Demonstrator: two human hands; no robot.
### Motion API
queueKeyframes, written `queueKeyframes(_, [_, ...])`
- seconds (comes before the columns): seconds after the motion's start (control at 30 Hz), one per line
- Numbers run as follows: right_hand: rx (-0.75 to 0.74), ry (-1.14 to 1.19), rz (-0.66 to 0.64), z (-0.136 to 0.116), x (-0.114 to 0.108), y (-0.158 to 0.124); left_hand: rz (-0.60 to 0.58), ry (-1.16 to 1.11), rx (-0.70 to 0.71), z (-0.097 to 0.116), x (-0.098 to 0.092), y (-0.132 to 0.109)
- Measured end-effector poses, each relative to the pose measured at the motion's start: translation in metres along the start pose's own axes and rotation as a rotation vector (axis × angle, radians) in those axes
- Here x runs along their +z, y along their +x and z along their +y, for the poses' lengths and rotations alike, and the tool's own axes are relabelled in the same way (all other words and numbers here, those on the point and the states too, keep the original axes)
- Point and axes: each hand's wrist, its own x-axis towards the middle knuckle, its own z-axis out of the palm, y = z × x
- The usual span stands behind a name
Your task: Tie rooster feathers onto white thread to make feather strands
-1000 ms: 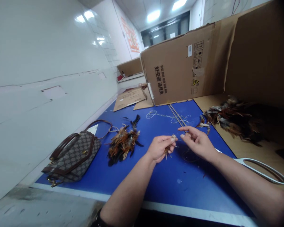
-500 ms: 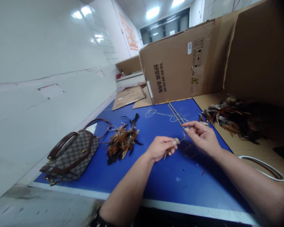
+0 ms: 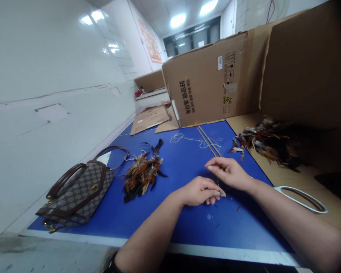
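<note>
My left hand (image 3: 199,191) is closed in a pinch on a small feather (image 3: 223,193), whose pale tip sticks out past the thumb; the rest is hidden by the fingers. Above it and to the right, my right hand (image 3: 229,172) has thumb and forefinger drawn together on a thin thread, of which a short dark stretch shows between the hands. A brown and black feather bunch (image 3: 143,172) lies on the blue mat (image 3: 182,227) left of my hands. Loose pale string (image 3: 187,139) is tangled further back, beside two thin strips (image 3: 207,141).
A patterned handbag (image 3: 82,193) sits at the left. More feathers (image 3: 268,142) lie on cardboard at the right, near a white loop-shaped handle (image 3: 301,193). A large cardboard box (image 3: 204,87) stands behind the mat, with flat cardboard pieces (image 3: 150,118) beside it.
My left hand has moved down and slightly right with the feather. My right hand has shifted left and lower, now above the left hand. The view has shifted slightly.
</note>
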Motion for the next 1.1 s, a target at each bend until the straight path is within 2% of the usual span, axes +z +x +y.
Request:
queueKeyframes(0.07, [-0.015,0.001,0.078,0.004,-0.003,0.005,0.058,-0.094,0.058,0.006,0.000,-0.002])
queueKeyframes(0.17, [-0.032,0.014,0.129,0.008,-0.006,0.009,0.274,-0.266,0.105,0.010,-0.005,-0.001])
queueKeyframes(0.33, [-0.088,-0.079,0.099,0.013,-0.003,0.006,0.616,-0.396,0.143,0.007,-0.012,0.008])
queueKeyframes(0.47, [-0.151,-0.256,0.023,0.010,0.005,-0.001,0.748,-0.311,0.109,0.002,-0.011,0.013])
queueKeyframes(0.63, [-0.239,-0.369,-0.110,0.004,0.016,-0.007,0.789,-0.225,0.059,-0.002,-0.006,0.016])
queueKeyframes(0.73, [-0.277,-0.381,-0.131,0.006,0.018,-0.006,0.810,-0.170,0.056,-0.008,-0.005,0.019])
queueKeyframes(0.9, [-0.253,-0.381,-0.208,0.012,0.011,-0.004,0.826,0.175,0.129,-0.021,-0.008,0.021])
queueKeyframes(1.0, [-0.247,-0.388,-0.267,0.007,-0.001,-0.002,0.715,0.454,0.208,-0.020,-0.012,0.017])
queueKeyframes(1.1, [-0.221,-0.385,-0.241,0.002,-0.013,0.000,0.517,0.563,0.295,-0.012,-0.013,0.010])
